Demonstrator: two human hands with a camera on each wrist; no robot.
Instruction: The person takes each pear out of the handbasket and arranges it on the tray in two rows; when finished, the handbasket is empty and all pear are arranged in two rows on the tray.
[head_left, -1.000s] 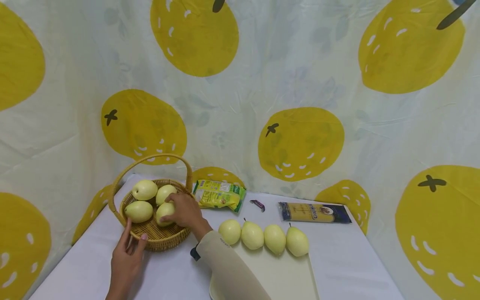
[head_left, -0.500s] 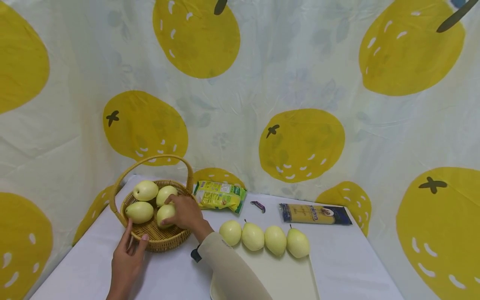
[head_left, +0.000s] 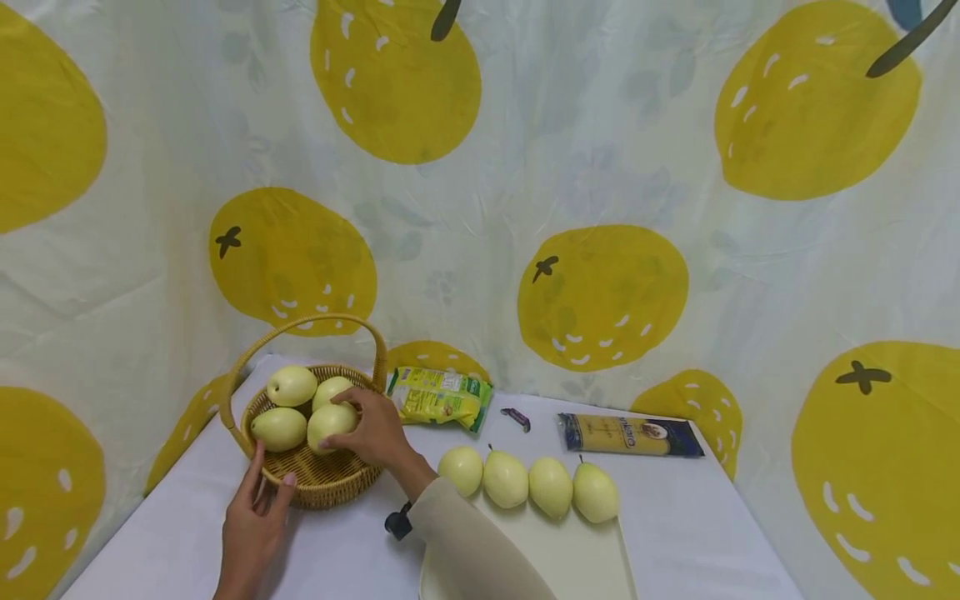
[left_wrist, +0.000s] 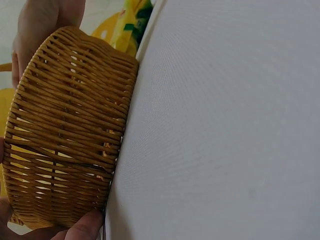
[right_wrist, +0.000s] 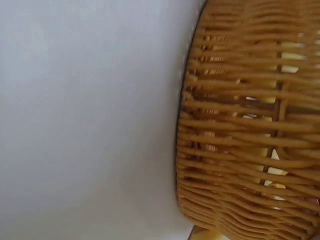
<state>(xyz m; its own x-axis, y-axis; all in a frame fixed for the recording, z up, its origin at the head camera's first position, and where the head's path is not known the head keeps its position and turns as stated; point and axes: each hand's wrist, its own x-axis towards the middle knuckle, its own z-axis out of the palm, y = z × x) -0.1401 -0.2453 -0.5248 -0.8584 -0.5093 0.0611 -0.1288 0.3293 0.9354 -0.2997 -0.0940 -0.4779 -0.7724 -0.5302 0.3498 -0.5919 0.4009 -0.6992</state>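
Note:
My right hand (head_left: pixel 377 427) grips a pale yellow-green pear (head_left: pixel 330 425) at the right inside of the wicker basket (head_left: pixel 330 497), thumb in front and fingers behind. Beside it in the basket lie a front-left pear (head_left: pixel 279 429), a back-left pear (head_left: pixel 292 386) and a partly covered one (head_left: pixel 330 389) behind. With my left hand (head_left: pixel 255 521) I hold the basket's near left side, index finger up at the rim. The left wrist view shows fingertips against the woven wall (left_wrist: pixel 65 130). Only the weave (right_wrist: pixel 250 125) and tablecloth appear in the right wrist view.
Several pears (head_left: pixel 551 487) stand in a row along the far end of a cream tray (head_left: pixel 570 554). Behind are a yellow-green packet (head_left: pixel 440 396), a small purple wrapped sweet (head_left: pixel 516 418) and a blue-yellow pasta pack (head_left: pixel 633 435). The basket's handle (head_left: pixel 322 317) arches above it.
The right hand has raised the gripped pear a little inside the basket, and its wrist has shifted slightly right. The left hand stays at the basket. The head view has tilted slightly.

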